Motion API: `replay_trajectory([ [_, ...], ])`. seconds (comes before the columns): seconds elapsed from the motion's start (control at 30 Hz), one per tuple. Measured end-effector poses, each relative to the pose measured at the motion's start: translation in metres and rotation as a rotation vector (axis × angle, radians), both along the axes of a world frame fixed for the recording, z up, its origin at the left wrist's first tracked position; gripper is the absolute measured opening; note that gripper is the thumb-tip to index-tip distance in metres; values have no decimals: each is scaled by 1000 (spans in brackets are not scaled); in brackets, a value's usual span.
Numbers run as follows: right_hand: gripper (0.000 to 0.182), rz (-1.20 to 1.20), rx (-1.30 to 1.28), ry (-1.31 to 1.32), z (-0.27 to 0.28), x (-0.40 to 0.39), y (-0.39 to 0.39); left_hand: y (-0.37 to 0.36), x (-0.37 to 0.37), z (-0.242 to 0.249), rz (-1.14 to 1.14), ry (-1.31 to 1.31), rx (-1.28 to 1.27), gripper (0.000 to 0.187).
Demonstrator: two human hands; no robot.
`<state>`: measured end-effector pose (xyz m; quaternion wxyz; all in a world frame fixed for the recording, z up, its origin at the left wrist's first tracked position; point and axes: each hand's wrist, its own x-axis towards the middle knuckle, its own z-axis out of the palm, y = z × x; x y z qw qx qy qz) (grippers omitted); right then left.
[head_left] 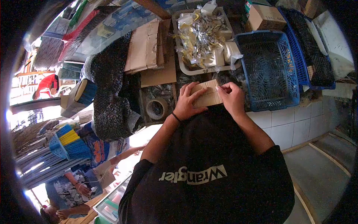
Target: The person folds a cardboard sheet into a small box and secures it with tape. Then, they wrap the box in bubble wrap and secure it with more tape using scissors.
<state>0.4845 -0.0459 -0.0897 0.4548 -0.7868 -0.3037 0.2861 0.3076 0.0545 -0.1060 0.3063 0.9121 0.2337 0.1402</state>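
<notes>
A small piece of brown cardboard [209, 98], with a crease across it, is held in front of my dark shirt at the bench edge. My left hand [185, 101] grips it from the left, fingers spread over its face and thumb along the near edge. On the right edge, the thumb and fingertips of my right hand [233, 100] are pinched together on the cardboard. Just beyond both hands stands a pale tray [195, 71] heaped with clear plastic bags [201, 37] of shiny metal and yellow pieces. What lies beneath the cardboard is hidden.
To the right are a blue plastic basket [292, 82] and a brown carton [266, 17]. Left of my hands lie a tape roll [151, 111], stacked cardboard sheets [143, 48] and black bubble wrap [108, 86]. Another person's hand [84, 190] shows at lower left, near blue-and-yellow broom bristles [71, 140].
</notes>
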Motion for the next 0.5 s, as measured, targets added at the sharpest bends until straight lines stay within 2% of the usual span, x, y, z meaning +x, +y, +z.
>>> replay_trajectory([
  [0.37,24,-21,60,-71,-18,-5,1,1,-1,-2,-5,15,23,77],
  [0.5,28,3,49,-128,-9,-6,3,1,-2,-2,-3,9,14,78],
])
